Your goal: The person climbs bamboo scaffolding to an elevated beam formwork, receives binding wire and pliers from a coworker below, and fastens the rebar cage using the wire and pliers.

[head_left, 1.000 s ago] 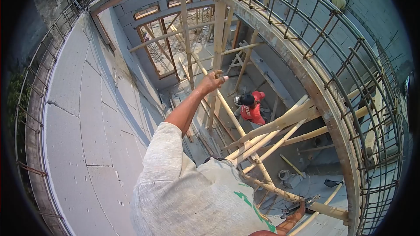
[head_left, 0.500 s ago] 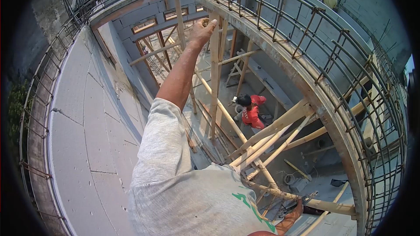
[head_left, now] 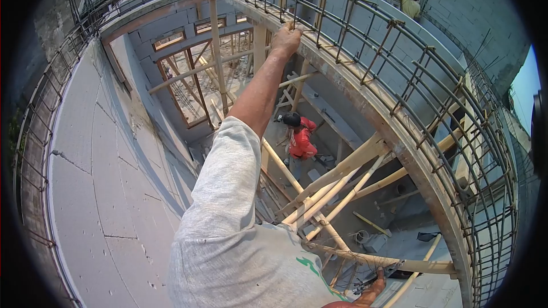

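My left hand (head_left: 287, 40) reaches far forward, its fingers curled at the top edge of the long formwork board (head_left: 365, 105), close to the steel rebar cage (head_left: 394, 51). Whatever lies inside those fingers is hidden. Low on the right, my right hand (head_left: 374, 292) is closed beside a bamboo pole (head_left: 425, 266). Thin dark wires and a small dark metallic thing show around its fingers, too tangled to make out. My torso in a grey shirt (head_left: 240, 256) fills the lower middle.
Below, a person in a red shirt (head_left: 302, 141) stands among bamboo props (head_left: 285, 168). A pale block wall (head_left: 108, 194) runs along the left, edged by more rebar (head_left: 34, 137). Another person (head_left: 410, 5) is at the far upper right.
My left hand has moved right, from beside a wooden post to the formwork edge. The view has shifted slightly. The person in red has become more upright. My right hand stays low by the pole.
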The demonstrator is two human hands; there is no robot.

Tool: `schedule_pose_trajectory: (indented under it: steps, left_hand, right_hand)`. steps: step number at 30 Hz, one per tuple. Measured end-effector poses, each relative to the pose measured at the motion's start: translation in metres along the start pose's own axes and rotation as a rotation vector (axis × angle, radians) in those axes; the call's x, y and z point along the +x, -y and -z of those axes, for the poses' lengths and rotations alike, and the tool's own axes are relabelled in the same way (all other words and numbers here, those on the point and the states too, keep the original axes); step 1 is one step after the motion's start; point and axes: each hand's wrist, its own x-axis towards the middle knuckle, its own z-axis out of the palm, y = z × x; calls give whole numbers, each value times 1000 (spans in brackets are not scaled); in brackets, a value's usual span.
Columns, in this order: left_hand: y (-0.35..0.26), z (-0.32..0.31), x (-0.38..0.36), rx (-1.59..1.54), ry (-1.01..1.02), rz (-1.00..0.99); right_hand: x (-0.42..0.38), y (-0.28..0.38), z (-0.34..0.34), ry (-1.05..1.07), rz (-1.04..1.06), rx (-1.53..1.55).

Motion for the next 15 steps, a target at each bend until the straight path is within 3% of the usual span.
schedule_pose_trajectory:
  steps: [8, 11, 14, 15]
  left_hand:
    - [31, -21, 41, 2, 85, -11]
    - [2, -18, 18, 80, 172, 166]
    - [30, -38, 13, 289, 104, -99]
    - [31, -40, 6, 278, 80, -85]
  right_hand:
    - [3, -14, -5, 73, 24, -1]
    - [4, -14, -5, 81, 28, -15]
    - [4, -14, -5, 86, 33, -27]
    - [4, -13, -7, 91, 36, -33]
